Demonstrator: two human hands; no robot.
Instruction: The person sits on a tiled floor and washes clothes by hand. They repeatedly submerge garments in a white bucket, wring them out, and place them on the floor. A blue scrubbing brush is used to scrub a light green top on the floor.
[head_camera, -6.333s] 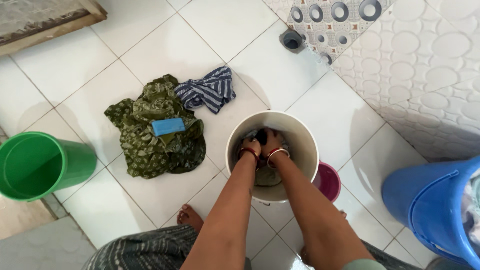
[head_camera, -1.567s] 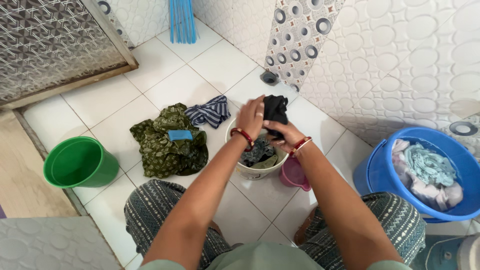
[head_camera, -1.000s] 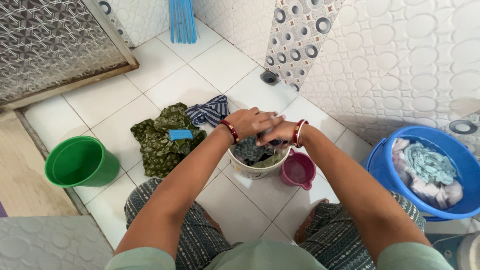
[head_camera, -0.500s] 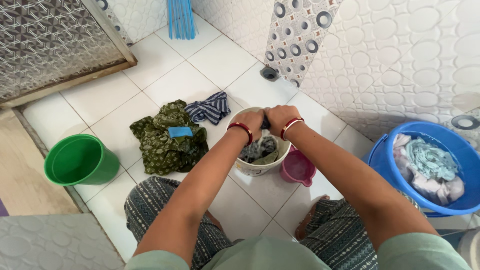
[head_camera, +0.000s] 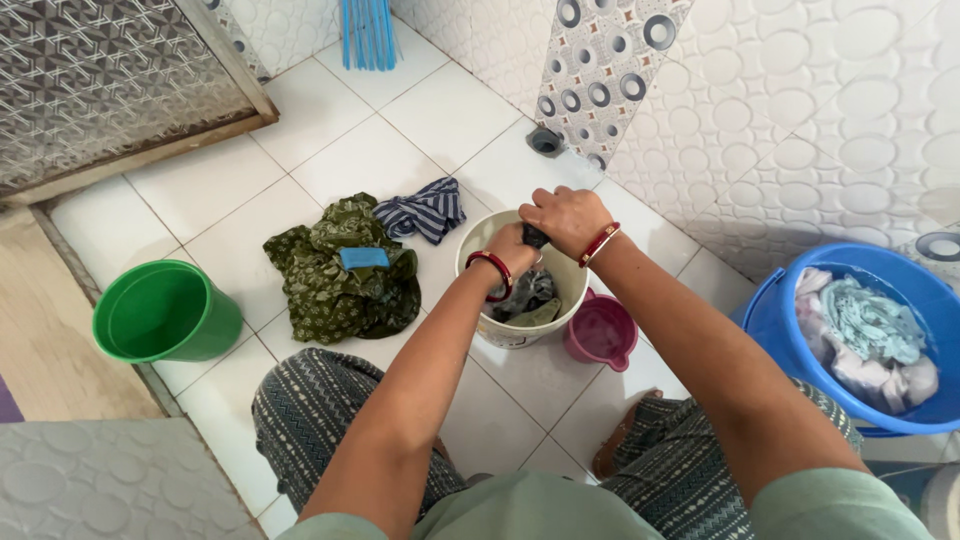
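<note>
My left hand (head_camera: 515, 248) and right hand (head_camera: 566, 215) both close tightly around a dark wet cloth (head_camera: 536, 237), held just above the white bucket (head_camera: 478, 250); I judge this is the wringing step, needing opposite twists. Beyond lie green clothes (head_camera: 335, 285).

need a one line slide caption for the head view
Both hands, left hand and right hand, grip a dark garment over a white bucket of laundry.

One head-worn camera looks steeply down, close over the white bucket (head_camera: 522, 290), tiled wall far right.
</note>
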